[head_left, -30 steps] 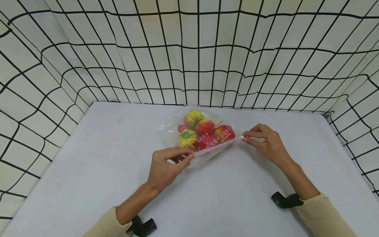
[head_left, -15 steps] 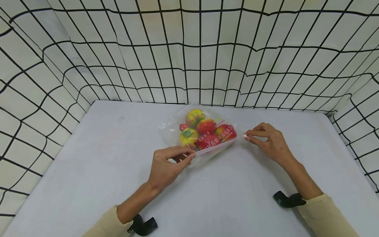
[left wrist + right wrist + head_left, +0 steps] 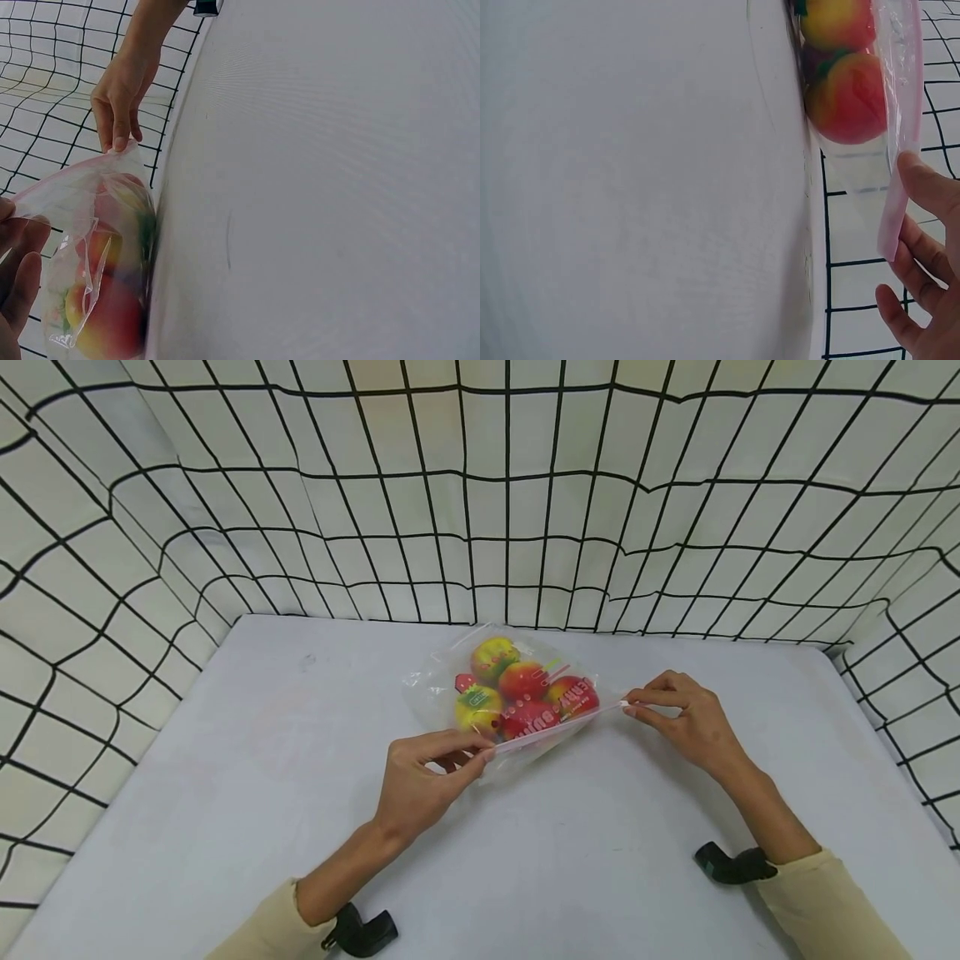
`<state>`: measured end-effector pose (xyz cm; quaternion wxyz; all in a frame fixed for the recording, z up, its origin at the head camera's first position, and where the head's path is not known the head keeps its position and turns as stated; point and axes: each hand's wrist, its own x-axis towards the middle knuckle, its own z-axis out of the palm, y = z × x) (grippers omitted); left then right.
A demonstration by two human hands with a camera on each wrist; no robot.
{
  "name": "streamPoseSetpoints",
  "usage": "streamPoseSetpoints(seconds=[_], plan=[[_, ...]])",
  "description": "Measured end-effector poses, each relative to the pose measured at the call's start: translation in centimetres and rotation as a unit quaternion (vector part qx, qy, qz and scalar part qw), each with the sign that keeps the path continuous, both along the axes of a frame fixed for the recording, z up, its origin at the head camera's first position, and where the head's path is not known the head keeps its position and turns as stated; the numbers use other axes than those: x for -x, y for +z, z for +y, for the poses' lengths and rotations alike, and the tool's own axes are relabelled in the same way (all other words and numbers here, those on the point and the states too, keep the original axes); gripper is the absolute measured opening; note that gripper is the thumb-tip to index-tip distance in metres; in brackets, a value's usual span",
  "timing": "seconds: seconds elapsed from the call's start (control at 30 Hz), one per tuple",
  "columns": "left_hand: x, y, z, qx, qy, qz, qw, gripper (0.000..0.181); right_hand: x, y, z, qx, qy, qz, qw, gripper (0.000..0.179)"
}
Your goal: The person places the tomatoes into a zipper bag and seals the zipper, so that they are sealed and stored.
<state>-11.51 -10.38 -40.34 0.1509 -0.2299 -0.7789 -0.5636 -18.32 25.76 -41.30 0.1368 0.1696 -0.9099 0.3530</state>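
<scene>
A clear zip bag (image 3: 431, 681) with red and white print lies toward the back of the table, holding several red and yellow fruits (image 3: 523, 681) that look like apples or peaches. Its pink zip strip (image 3: 558, 725) runs taut along the edge nearest me. My left hand (image 3: 416, 781) pinches the strip's left part between thumb and fingers. At the other end, my right hand (image 3: 693, 722) pinches the strip's corner. In the right wrist view the thumb (image 3: 922, 180) presses on the pink strip (image 3: 909, 112), with the other fingers behind it.
The white table (image 3: 300, 710) is bordered at the back and sides by black netting (image 3: 480, 477) before a pale wall. Black angled wrist mounts (image 3: 363, 931) jut out from both beige sleeves (image 3: 825, 893).
My right hand has edged slightly to the right with the strip's end. The left hand keeps its hold in place, and the fruits stay put in the bag.
</scene>
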Motion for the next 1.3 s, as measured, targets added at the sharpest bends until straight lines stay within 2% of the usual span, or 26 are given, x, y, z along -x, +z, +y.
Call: streamPoseSetpoints(seconds=[0.57, 1.3], plan=[[0.0, -0.3, -0.1, -0.001, 0.004, 0.005, 1.0, 0.016, -0.1, 0.1, 0.4, -0.004, -0.006, -0.023, 0.9997, 0.02], [0.0, -0.3, -0.2, 0.0, 0.005, 0.004, 1.0, 0.017, 0.4, 0.0, 1.4, 0.002, -0.007, -0.015, 0.9999, 0.022]])
